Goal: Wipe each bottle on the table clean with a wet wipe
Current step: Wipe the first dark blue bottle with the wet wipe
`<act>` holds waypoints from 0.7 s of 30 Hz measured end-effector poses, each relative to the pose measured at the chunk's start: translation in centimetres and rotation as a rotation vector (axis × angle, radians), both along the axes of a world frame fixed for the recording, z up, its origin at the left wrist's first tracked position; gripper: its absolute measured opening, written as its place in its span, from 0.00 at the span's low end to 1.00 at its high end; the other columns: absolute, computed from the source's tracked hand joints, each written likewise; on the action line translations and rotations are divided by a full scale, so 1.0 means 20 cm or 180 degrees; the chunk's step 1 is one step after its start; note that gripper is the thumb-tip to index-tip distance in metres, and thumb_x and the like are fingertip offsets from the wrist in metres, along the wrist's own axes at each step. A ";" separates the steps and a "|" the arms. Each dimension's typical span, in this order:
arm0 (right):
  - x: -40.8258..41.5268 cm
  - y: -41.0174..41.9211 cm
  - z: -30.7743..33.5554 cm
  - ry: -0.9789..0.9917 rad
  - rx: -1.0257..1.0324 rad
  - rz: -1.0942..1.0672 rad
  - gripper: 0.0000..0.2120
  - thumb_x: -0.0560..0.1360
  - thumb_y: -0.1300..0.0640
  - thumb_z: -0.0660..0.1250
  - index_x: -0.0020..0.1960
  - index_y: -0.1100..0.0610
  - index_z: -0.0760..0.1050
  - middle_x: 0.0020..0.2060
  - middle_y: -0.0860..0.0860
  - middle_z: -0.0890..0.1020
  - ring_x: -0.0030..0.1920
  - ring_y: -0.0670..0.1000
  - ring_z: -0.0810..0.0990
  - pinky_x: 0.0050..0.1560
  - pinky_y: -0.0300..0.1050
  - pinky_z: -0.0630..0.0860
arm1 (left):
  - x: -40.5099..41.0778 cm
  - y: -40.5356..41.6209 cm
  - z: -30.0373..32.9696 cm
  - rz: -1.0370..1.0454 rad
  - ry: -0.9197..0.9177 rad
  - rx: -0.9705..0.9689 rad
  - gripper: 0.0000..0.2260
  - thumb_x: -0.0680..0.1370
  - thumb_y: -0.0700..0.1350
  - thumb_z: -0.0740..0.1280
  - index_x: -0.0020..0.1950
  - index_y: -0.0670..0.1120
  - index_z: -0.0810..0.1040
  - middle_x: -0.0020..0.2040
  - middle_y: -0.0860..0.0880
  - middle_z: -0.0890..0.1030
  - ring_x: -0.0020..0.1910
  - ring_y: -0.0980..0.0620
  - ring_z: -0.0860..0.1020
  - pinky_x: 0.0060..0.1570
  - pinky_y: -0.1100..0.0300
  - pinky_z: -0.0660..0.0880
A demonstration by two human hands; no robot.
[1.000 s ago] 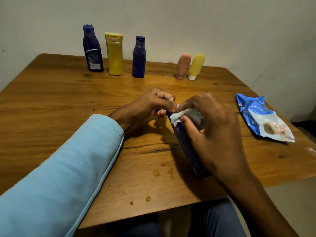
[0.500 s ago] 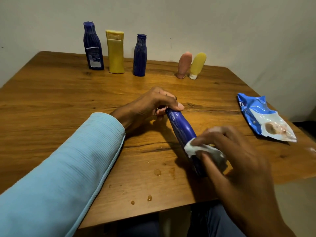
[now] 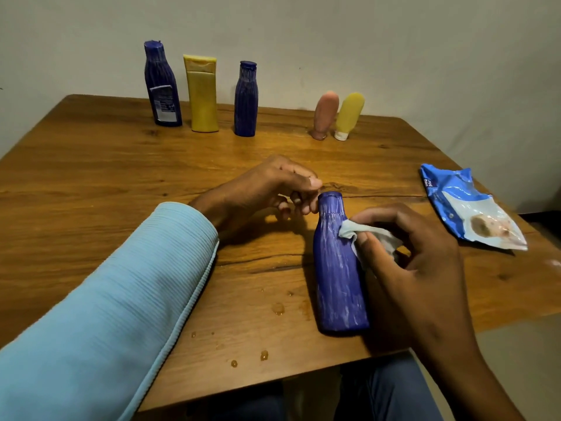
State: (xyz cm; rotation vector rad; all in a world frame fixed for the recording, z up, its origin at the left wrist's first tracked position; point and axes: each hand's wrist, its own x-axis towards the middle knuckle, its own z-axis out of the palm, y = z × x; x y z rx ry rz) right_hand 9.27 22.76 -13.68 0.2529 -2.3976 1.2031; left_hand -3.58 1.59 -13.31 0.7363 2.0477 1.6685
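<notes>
Wipes packet (image 3: 467, 208): partial white lettering, unreadable. Rear blue bottle (image 3: 162, 86) label: print too small.

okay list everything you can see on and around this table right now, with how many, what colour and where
blue bottle in hand: 1, blue, near table edge, cap end held by left hand
wet wipe: 1, white, pressed on that bottle's shoulder
standing blue bottles: 2, far edge by wall
tall yellow bottle: 1, between them
small tubes: 2, pink and yellow, far right, cap down
wipes packet: 1, blue and white, right side
droplets: several, near front edge
table: 1, brown wood
left hand: sleeve light blue
right hand: holds wipe
</notes>
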 end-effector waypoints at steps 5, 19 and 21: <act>-0.02 0.02 -0.04 -0.0256 -0.0705 0.0117 0.10 0.79 0.64 0.71 0.53 0.50 0.83 0.48 0.44 0.86 0.51 0.46 0.85 0.45 0.39 0.81 | -0.01 -0.02 -0.01 -0.0346 -0.0347 0.0227 0.06 0.77 0.43 0.69 0.50 0.40 0.80 0.47 0.48 0.82 0.41 0.56 0.80 0.42 0.60 0.75; -0.13 -0.02 0.04 -0.0154 -0.0835 0.0157 0.07 0.79 0.61 0.72 0.53 0.50 0.82 0.49 0.43 0.86 0.51 0.44 0.85 0.49 0.40 0.82 | 0.00 0.01 -0.03 -0.0514 -0.0436 0.0477 0.21 0.77 0.37 0.70 0.71 0.40 0.78 0.59 0.38 0.81 0.57 0.43 0.79 0.59 0.46 0.75; -0.13 -0.03 0.06 -0.0074 -0.0632 0.0151 0.06 0.79 0.59 0.72 0.53 0.49 0.82 0.49 0.41 0.85 0.53 0.43 0.84 0.49 0.39 0.81 | 0.00 0.01 -0.03 -0.0540 -0.0229 0.0334 0.18 0.78 0.38 0.68 0.69 0.40 0.80 0.61 0.42 0.83 0.59 0.46 0.80 0.59 0.47 0.76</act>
